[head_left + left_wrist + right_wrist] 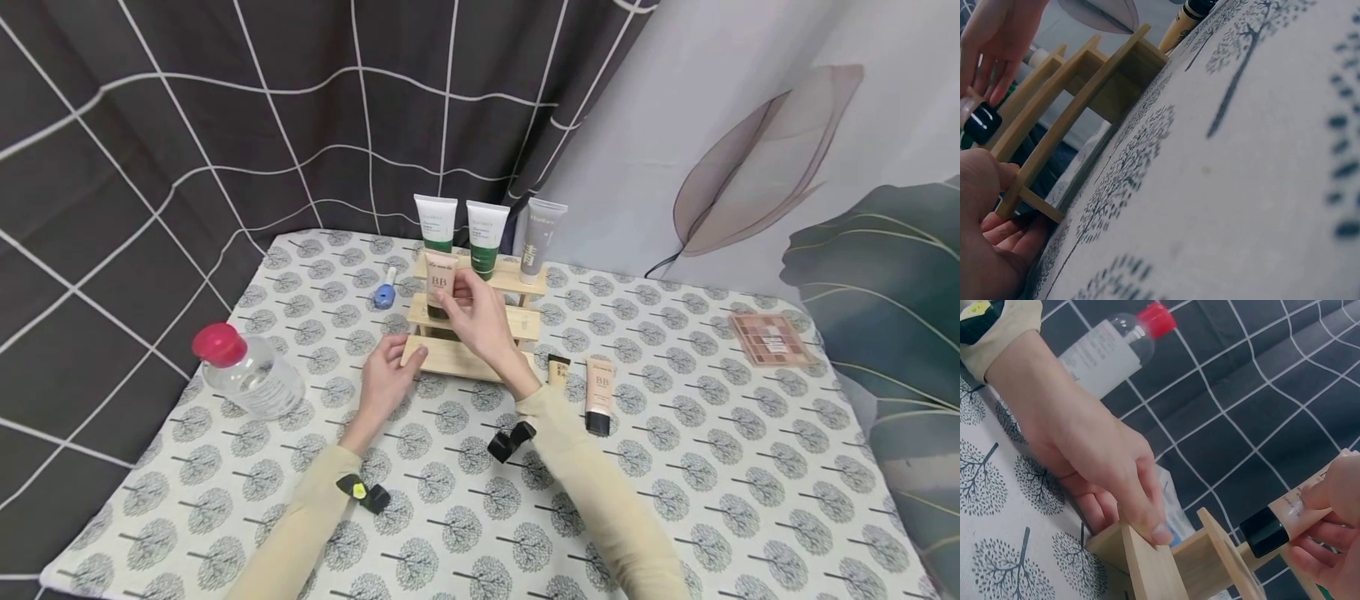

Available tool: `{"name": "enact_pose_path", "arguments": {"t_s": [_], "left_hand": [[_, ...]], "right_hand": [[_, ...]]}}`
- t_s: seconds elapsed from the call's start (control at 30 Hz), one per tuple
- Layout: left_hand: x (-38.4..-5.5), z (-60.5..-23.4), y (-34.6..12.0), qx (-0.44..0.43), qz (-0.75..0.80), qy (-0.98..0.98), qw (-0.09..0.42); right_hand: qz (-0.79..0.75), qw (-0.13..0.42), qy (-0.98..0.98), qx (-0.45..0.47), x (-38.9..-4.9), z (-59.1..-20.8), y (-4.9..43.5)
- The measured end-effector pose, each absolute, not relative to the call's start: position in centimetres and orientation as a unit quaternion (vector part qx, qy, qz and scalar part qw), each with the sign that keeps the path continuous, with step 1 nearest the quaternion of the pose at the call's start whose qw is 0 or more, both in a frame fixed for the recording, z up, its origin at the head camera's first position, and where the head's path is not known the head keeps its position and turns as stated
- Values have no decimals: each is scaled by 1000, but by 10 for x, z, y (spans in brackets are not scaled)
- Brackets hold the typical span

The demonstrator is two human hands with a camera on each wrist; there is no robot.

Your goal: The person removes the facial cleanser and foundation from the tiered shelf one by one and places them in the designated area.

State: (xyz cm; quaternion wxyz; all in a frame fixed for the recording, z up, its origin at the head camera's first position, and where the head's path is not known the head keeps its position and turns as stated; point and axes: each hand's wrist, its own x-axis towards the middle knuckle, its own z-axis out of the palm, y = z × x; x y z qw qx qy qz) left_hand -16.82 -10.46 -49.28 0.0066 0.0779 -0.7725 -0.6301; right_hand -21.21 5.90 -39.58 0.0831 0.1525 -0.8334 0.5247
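Observation:
My right hand pinches a pinkish BB cream tube with a black cap, held cap down over the left end of the middle step of a three-tier wooden stand. In the right wrist view the black cap hangs close by the stand's upper steps. My left hand grips the left end of the lowest step, thumb on top and fingers beneath, as the left wrist view shows at the board's end. On the top step stand two white-and-green tubes and a grey tube.
Right of the stand lie a second BB tube and a small black-capped yellow tube. A makeup palette lies far right. At left are a red-capped clear bottle and a small blue bottle. Curtains hang behind.

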Motion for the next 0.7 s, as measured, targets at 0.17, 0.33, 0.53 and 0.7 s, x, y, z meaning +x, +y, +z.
{"name": "enact_pose_path", "arguments": {"t_s": [0.17,0.33,0.53,0.7], "left_hand": [[-167,-494,-106,78,-639,-765,6],[-168,-494,-106,76,-645,-760,1],[-167,-493,-105,74,-642,-763,2],[-167,-492,-106,69,-633,-771,11]], "right_hand": [[527,80,-835,140,-206,-392,67],[537,76,-831,122,-201,-391,80],[546,77,-827,104,-194,-392,98],[543,71,-832,87,-188,-388,110]]}}
